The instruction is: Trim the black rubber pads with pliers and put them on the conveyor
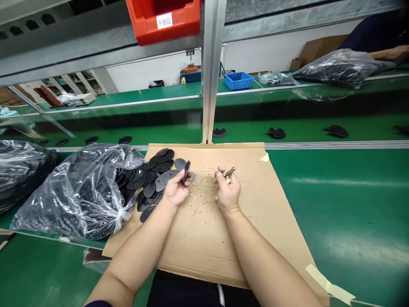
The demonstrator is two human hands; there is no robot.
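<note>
My left hand [177, 190] grips a thin black plastic piece [185, 171], seen almost edge-on between thumb and fingers. In my right hand [228, 195] is a pair of nippers [230, 172] with pale yellow parts on the handles, jaws pointing up and to the right, apart from the black piece. Tiny dark scraps [200, 187] are scattered over the cardboard sheet [198, 243] beneath both hands. Beside my left hand lies a heap of flat black oval discs [148, 176], partly spilling from a clear plastic bag [79, 192].
Another filled bag [24, 170] stands at the far left. Beyond the cardboard, a green conveyor belt [246, 123] carries spaced black pieces. A metal post [213, 72] rises ahead, with a red bin [166, 25] overhead. A blue basket [239, 81] and a co-worker's arm [388, 53] are farther back.
</note>
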